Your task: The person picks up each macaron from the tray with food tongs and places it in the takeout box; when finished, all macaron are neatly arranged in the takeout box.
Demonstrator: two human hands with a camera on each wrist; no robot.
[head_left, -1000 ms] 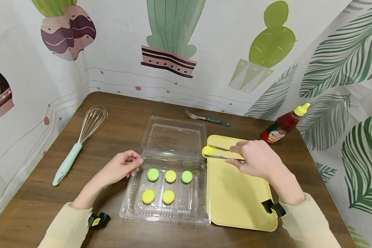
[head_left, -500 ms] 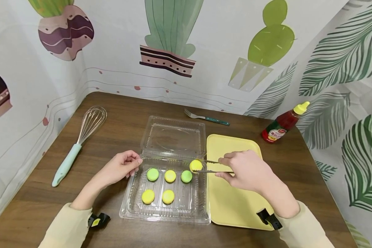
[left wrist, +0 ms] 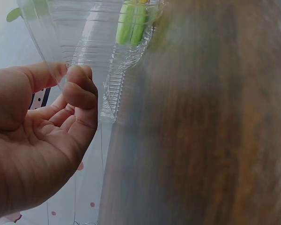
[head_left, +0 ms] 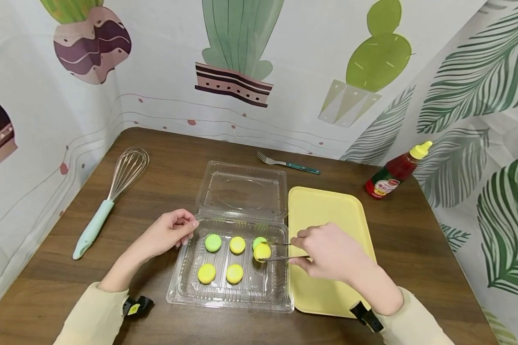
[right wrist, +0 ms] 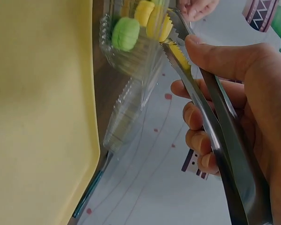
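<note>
My right hand (head_left: pixel 332 251) holds metal tongs (right wrist: pixel 213 136), whose serrated ends grip a yellow macaron (head_left: pixel 262 252). That macaron is over the right part of a clear plastic container (head_left: pixel 229 304), partly covering a green macaron (head_left: pixel 258 240) in the head view. Also inside the container are another green macaron (head_left: pixel 213 242) and several yellow ones, such as the front-left macaron (head_left: pixel 206 273). At the container's back left corner, my left hand (head_left: pixel 174 230) pinches the rim between thumb and finger, as the left wrist view shows.
The container's lid (head_left: pixel 241 191) lies folded back. A yellow tray (head_left: pixel 328 299) stands right beside the container. Behind are a fork (head_left: pixel 302 168) and a red sauce bottle (head_left: pixel 387 177). A whisk (head_left: pixel 96 223) lies at the left.
My right hand has carried the yellow macaron in the tongs leftward and toward the front, from the tray's left edge to over the container. The left hand stays at the rim.
</note>
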